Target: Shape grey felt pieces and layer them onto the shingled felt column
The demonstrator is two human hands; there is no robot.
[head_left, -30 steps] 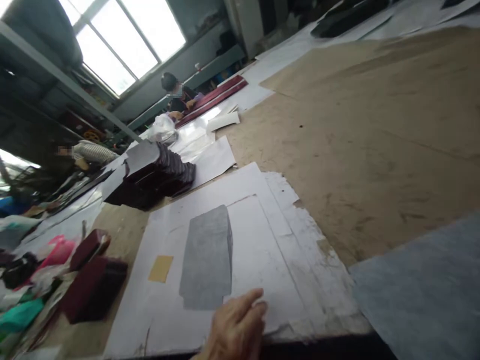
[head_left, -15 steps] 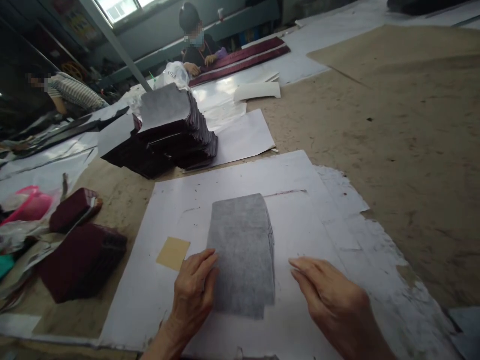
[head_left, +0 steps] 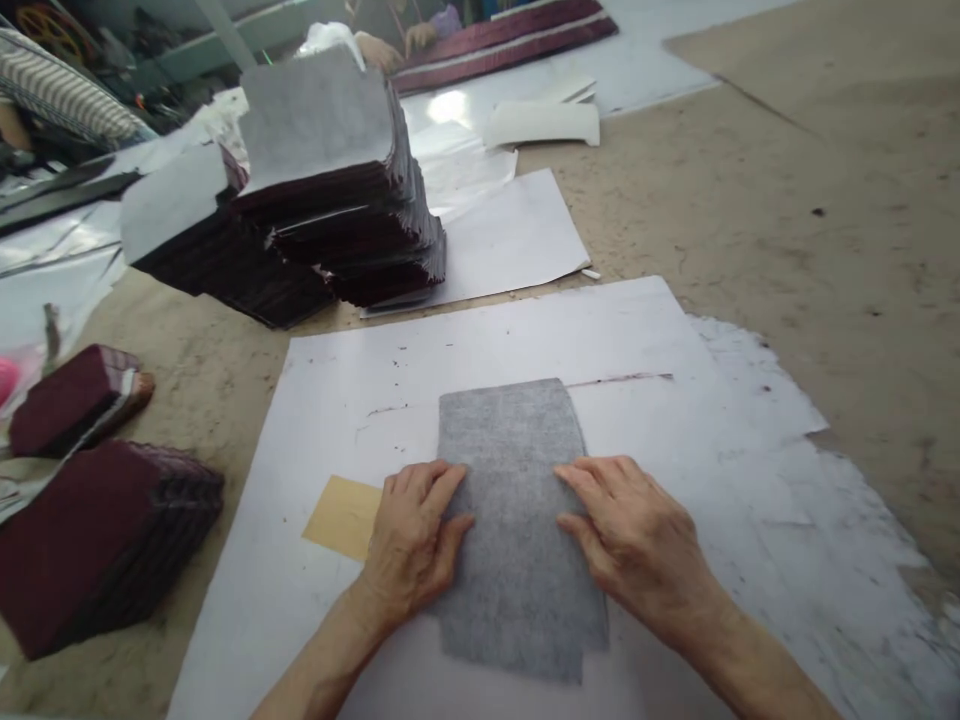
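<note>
A thin stack of grey felt-like sheets point(head_left: 516, 520) lies on a large white paper sheet point(head_left: 480, 340) in front of me. My left hand point(head_left: 413, 540) lies flat on the stack's left edge, fingers stretched out. On the right edge rests my right hand point(head_left: 630, 535), its fingers also extended and pressing down. Neither hand grips anything. A small tan card point(head_left: 341, 516) sits on the paper just left of my left hand.
A tall pile of dark maroon pieces topped with grey point(head_left: 322, 200) stands at the back left. More maroon stacks point(head_left: 97, 545) sit at the left edge. Behind lie white sheets point(head_left: 510, 235) and a white folded piece point(head_left: 541, 122). Another person's hands point(head_left: 390, 45) work on maroon strips at the far end.
The view tilted down and closer. Both my hands moved inward onto the grey stack; a second ago only one hand showed at the bottom edge.
</note>
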